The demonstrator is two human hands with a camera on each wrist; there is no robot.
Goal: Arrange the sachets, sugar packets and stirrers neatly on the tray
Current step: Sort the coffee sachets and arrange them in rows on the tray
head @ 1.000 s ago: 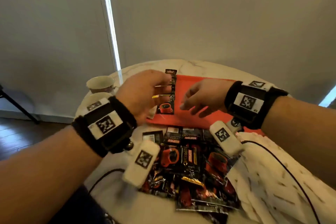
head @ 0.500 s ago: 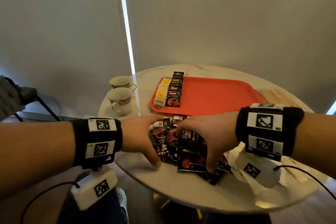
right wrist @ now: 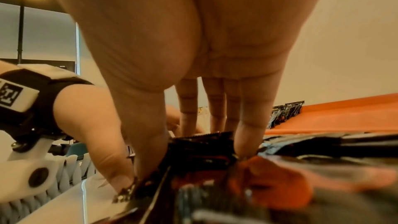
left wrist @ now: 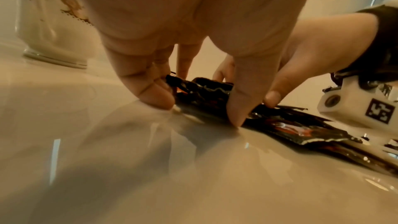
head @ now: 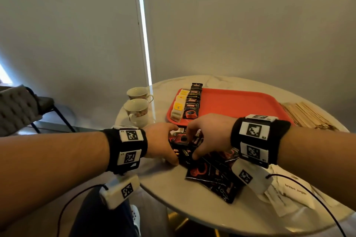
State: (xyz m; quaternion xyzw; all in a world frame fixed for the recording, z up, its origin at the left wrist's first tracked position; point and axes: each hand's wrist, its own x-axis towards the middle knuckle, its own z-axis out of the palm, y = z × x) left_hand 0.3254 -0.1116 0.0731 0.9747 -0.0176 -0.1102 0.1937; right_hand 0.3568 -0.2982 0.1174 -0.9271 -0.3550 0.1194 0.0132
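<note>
Heap of loose black-and-red foil coffee sachets (head: pixel 210 171) on the round white marble-look table (head: pixel 192 208), just on the near side of the red plastic tray (head: pixel 237 102). Left hand (head: pixel 159 144) at the heap's left edge, thumb and fingers (left wrist: pixel 155 91) curled down and pinching the edge of the sachets against the tabletop. Right hand (head: pixel 208 136) on top of the heap, beside the left hand; fingers (right wrist: pixel 247 135) reaching down onto the foil with the thumb at the near edge, bracketing a few sachets; firm grip or mere touch: cannot tell.

On the tray's left side, two tidy rows: overlapping black sachets (head: pixel 193 102), and to their left, along the rim, white-and-yellow packets (head: pixel 180 105). Rest of the tray floor bare red.

Right of the tray, a spread of pale wooden stirrers (head: pixel 306 114) on the table. Near and right of the tray, white paper sugar packets (head: pixel 289 192), one printed "brown sugar", partly under the right wrist camera.

Left of the tray, two white floral china cups (head: pixel 137 108), one behind the other. Black wristbands (head: pixel 258 140) with square-coded white tags on both forearms. Beyond the table, a grey wall and a bright vertical strip of light (head: pixel 143 31).
</note>
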